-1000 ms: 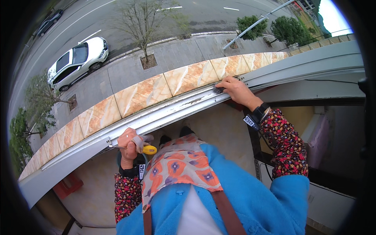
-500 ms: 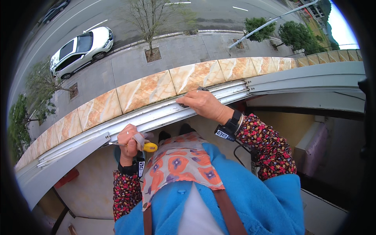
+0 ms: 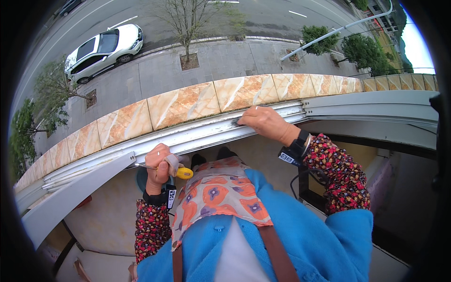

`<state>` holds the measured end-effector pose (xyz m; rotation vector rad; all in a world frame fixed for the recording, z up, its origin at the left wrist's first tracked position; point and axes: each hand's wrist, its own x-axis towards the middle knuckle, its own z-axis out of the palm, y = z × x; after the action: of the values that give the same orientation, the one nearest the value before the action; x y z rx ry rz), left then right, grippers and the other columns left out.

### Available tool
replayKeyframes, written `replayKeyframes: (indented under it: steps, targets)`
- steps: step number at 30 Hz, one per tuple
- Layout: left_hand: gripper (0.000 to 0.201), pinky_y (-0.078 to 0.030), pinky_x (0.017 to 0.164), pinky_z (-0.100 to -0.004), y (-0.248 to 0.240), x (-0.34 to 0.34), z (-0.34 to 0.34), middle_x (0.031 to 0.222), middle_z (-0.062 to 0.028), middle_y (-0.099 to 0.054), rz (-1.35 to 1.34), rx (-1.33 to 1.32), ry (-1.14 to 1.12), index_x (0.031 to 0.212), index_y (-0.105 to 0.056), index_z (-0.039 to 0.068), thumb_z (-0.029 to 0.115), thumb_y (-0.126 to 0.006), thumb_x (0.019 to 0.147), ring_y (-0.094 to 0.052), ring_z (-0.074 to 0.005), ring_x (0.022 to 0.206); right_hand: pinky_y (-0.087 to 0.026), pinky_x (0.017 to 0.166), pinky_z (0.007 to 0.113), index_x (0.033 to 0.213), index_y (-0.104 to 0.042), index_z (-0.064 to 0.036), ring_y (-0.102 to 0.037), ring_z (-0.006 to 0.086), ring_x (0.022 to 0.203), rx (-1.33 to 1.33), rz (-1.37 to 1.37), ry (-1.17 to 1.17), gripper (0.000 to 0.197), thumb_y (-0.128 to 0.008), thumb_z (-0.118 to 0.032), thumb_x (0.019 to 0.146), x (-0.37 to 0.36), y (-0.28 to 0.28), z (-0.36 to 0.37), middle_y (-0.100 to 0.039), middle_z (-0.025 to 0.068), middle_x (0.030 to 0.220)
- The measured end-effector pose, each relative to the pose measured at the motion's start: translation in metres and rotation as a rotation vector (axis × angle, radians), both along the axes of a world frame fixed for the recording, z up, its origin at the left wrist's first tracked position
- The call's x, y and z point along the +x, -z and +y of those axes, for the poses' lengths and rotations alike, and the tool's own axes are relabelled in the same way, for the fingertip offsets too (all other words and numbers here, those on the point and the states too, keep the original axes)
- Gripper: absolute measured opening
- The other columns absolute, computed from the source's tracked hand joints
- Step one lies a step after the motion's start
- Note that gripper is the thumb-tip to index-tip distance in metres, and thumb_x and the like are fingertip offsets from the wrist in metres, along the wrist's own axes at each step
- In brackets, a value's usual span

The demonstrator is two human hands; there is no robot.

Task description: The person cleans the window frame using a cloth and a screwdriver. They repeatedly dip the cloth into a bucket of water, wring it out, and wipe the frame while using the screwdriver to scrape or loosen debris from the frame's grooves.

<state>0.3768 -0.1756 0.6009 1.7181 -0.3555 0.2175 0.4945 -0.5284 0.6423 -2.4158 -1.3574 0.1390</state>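
Head view, right hand [image 3: 268,124]: I see the fingers bent close together, holding a dark scouring pad [image 3: 236,121] under their tips.
Scouring pad position: on the white metal track [image 3: 190,142], its edge showing left of the fingers.
Left hand [image 3: 158,165]: fingers curled into a fist around a yellow-handled tool [image 3: 185,173] and a bunched pale cloth [image 3: 173,164]; whether the fist touches the track, I cannot tell.
Tool lie: handle out to the right, thin metal shaft out to the left.
Near the fist: a teal bucket [image 3: 141,179], partly hidden behind it.
Track ends: a pale metal bar [image 3: 77,189] at left, a grey metal frame [image 3: 371,101] at right.
Beyond the track: I get a marbled orange-and-cream tile ledge [image 3: 183,107], then grey pavement [image 3: 162,75] and a parked white car [image 3: 105,49].
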Motion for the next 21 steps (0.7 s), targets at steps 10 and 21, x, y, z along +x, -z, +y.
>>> replayKeyframes:
  steps: [10, 21]
  targets:
    - [0.052, -0.039, 0.057, -0.0359, 0.006, -0.001, 0.001, 0.059, -0.007, -0.055, 0.008, -0.031, 0.005, 0.066, -0.062, 0.004, 0.043, -0.046, 0.095, -0.051, -0.024, 0.055, -0.053, 0.077, 0.036, 0.094, -0.067, -0.0094, -0.065, 0.0261, 0.089, 0.0, 0.037, -0.058, 0.021, -0.061, -0.004, 0.075, -0.003, 0.012, 0.004, -0.065, 0.0063, 0.091]
    - [0.053, -0.039, 0.057, -0.0352, 0.003, 0.0, 0.001, 0.059, -0.0063, -0.058, 0.008, -0.037, 0.012, 0.063, -0.061, 0.006, 0.042, -0.044, 0.097, -0.051, -0.023, 0.054, -0.053, 0.077, 0.036, 0.093, -0.068, -0.0102, -0.064, 0.0254, 0.088, 0.063, -0.008, -0.063, 0.019, -0.06, -0.005, 0.077, -0.005, 0.015, 0.027, -0.063, 0.0054, 0.091]
